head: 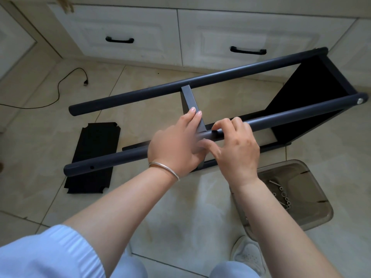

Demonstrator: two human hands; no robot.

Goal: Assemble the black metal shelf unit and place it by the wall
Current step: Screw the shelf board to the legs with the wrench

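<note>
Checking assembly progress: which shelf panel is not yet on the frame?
The flat black panel lying loose on the floor tiles, left of the hands. The end panel at right sits between the poles, and the middle panel stands between them under the left hand.

black shelf frame (200, 77) (beige floor tiles (180, 207))
</note>
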